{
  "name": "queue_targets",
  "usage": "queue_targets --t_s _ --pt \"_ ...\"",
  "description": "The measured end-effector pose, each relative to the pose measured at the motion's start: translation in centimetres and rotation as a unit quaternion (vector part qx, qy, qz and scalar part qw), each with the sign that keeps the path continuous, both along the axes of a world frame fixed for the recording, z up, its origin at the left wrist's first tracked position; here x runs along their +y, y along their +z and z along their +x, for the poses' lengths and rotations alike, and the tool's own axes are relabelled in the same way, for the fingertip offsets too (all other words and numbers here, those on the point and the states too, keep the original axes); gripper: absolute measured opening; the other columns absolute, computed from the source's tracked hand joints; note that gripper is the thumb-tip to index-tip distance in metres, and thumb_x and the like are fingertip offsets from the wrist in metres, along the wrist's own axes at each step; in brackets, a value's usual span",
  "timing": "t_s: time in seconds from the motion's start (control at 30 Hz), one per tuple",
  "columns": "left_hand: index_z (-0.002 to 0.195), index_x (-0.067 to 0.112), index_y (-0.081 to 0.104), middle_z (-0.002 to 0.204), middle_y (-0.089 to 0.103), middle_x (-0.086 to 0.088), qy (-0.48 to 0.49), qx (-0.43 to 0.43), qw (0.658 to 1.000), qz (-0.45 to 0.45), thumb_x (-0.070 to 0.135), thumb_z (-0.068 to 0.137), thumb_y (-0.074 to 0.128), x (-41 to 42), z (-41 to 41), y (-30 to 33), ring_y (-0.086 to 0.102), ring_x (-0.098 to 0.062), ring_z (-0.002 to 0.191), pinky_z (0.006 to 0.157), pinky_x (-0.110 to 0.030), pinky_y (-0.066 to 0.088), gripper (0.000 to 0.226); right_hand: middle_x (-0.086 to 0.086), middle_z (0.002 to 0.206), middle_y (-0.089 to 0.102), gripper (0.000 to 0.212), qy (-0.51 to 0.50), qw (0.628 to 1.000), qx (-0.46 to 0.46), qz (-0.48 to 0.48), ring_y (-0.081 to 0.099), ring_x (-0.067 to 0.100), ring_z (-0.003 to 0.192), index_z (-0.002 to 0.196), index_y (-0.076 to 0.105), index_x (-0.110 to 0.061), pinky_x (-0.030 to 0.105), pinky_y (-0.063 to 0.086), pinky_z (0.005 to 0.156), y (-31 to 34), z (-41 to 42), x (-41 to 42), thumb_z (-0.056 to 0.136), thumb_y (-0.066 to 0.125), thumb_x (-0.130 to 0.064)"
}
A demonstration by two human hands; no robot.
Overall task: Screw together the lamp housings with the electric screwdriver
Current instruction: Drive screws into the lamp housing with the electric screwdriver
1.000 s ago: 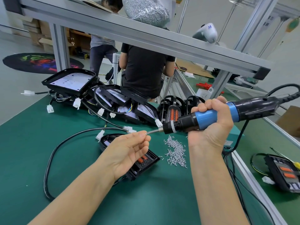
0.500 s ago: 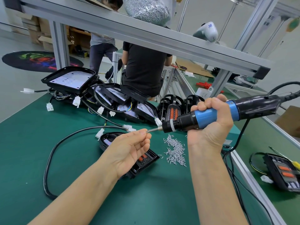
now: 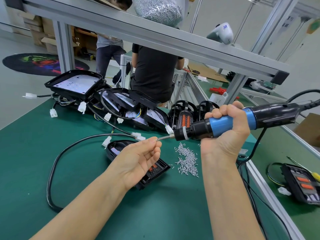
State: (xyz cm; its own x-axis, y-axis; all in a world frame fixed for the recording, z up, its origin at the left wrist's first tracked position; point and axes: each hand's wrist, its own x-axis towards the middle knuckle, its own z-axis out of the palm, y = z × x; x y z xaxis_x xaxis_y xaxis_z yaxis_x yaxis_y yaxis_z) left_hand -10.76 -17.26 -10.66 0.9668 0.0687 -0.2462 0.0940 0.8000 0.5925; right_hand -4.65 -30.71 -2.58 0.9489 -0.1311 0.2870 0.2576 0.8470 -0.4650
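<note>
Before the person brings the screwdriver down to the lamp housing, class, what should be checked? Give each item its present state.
1. Right hand grips the electric screwdriver firmly: ok.
2. Left hand pinches a screw at the bit tip: ok.
3. Screw seated straight on the bit: cannot tell, too small.
4. Lamp housing lies flat on the green mat: ok.
5. Screw hole in view: not ok, the left hand covers much of the housing.
6. Spare screws lie beside the housing: ok.
</note>
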Motion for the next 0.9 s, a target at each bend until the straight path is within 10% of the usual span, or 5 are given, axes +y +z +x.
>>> queue_targets --t_s 0.6,0.73,0.9 --pt "0.087 0.007 0.069 0.074 0.071 -0.005 0.135 -0.034 0.957 0.255 0.0 0.087 0.061 -0.3 -0.2 -0.1 0.061 -0.008 0.061 0.059 -0.018 0.054 0.011 -0.005 0.056 0.048 0.024 -0.025 1.0 -0.005 0.003 0.046 0.009 0.047 0.086 0.051 -0.017 0.022 0.045 0.053 -0.6 -0.1 0.9 0.067 0.053 -0.003" --pt "0.093 0.029 0.07 0.097 0.07 0.008 0.177 -0.038 0.903 0.39 0.014 0.081 0.071 2.8 -0.3 -0.1 0.06 -0.003 0.082 0.073 -0.018 0.045 0.019 -0.004 0.056 0.049 0.024 -0.017 1.0 0.007 0.008 0.047 0.009 0.048 0.087 0.051 -0.017 0.022 0.045 0.054 -1.0 0.3 0.7 0.066 0.054 -0.004" --pt "0.105 0.016 0.057 0.106 0.062 -0.006 0.193 0.172 0.799 0.543 0.049 0.088 0.057 9.5 -1.2 -2.6 0.055 -0.02 0.084 0.076 -0.032 0.045 0.037 -0.004 0.057 0.049 0.026 -0.016 1.0 0.002 -0.016 0.047 0.01 0.049 0.088 0.052 -0.017 0.022 0.046 0.055 -2.0 0.6 0.5 0.067 0.054 -0.002"
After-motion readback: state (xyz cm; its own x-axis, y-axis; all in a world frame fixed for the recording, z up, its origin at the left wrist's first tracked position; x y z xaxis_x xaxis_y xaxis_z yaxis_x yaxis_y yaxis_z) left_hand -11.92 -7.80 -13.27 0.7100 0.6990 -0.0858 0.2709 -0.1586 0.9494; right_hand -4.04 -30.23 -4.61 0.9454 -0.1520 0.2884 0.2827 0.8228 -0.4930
